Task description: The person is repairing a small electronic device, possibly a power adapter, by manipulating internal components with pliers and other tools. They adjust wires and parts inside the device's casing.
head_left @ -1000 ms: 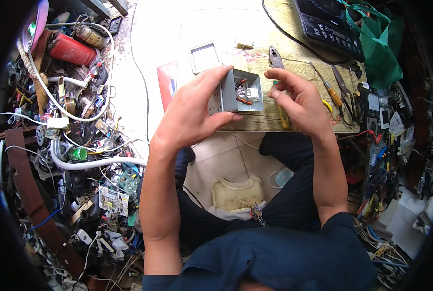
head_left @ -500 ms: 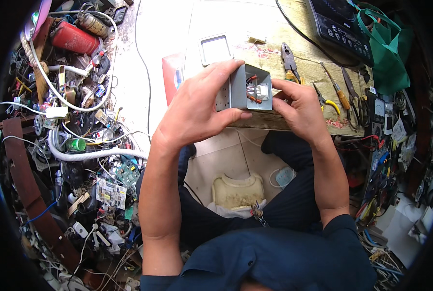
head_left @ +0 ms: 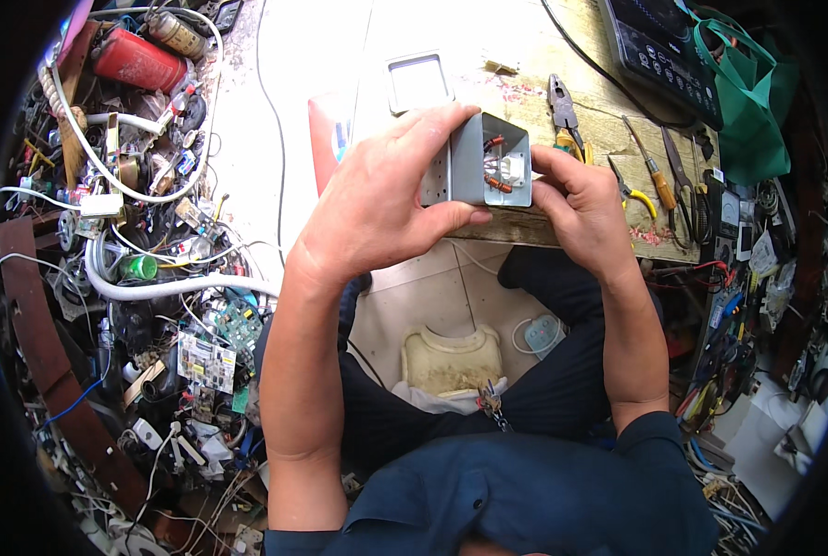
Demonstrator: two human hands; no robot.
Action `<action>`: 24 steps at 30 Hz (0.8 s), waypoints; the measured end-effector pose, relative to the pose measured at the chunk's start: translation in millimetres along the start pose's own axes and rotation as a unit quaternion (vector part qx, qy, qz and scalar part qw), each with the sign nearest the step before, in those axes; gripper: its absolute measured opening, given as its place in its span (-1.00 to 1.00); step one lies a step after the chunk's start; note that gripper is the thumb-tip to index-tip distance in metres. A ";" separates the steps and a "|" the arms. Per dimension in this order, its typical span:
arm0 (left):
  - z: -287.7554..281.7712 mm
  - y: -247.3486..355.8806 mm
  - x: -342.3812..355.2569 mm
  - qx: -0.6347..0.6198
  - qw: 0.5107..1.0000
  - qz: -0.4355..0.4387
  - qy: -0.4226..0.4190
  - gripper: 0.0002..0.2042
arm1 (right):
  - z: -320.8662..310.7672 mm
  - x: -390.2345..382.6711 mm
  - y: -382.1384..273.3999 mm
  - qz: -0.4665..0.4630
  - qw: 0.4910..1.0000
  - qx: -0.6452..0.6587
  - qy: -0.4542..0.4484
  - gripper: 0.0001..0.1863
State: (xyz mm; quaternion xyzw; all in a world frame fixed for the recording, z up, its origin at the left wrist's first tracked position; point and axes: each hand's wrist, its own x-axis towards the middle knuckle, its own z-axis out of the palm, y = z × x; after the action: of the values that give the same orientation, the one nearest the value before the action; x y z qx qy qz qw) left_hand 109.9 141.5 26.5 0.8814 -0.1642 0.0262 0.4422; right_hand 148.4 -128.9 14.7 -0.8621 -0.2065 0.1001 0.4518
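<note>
Closer now, the right hand (head_left: 576,199) has come in from above the pliers (head_left: 564,107) to the right wall of the grey metal box (head_left: 467,171); its fingers are bent there, though whether they pinch anything I cannot tell. The left hand (head_left: 372,190) grasps the box from the left, thumb below and fingers above, holding it over the near edge of the desk (head_left: 608,120). So far, the box stands open, orange-brown parts (head_left: 499,183) and a white block (head_left: 516,169) showing inside. Closing it seems left undone: a rectangular frame (head_left: 391,86), perhaps its cover, lies farther from that edge.
</note>
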 end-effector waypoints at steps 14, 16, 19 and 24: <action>2.1 -4.6 -0.7 -0.034 0.999 0.004 0.010 -0.08 | -0.6 -0.8 -3.0 -0.034 0.998 -0.058 -0.017 -0.60; 1.0 -3.1 -0.6 -0.015 1.000 0.015 0.014 -0.08 | -0.5 -1.4 -3.4 -0.033 0.998 -0.060 -0.017 -0.61; 2.4 -2.6 -1.1 -0.004 1.000 0.012 0.014 -0.08 | -0.3 -2.5 -3.6 -0.038 0.997 -0.066 -0.015 -0.62; 2.3 -3.0 -1.9 0.008 1.000 0.008 0.011 -0.08 | 1.7 -3.2 -2.8 -0.051 0.996 -0.079 -0.012 -0.62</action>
State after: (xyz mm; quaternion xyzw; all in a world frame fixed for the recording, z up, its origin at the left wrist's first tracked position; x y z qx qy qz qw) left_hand 108.8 141.8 22.5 0.8834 -0.1658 0.0408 0.4365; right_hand 144.2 -127.6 16.0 -0.8822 -0.2626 0.0704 0.3845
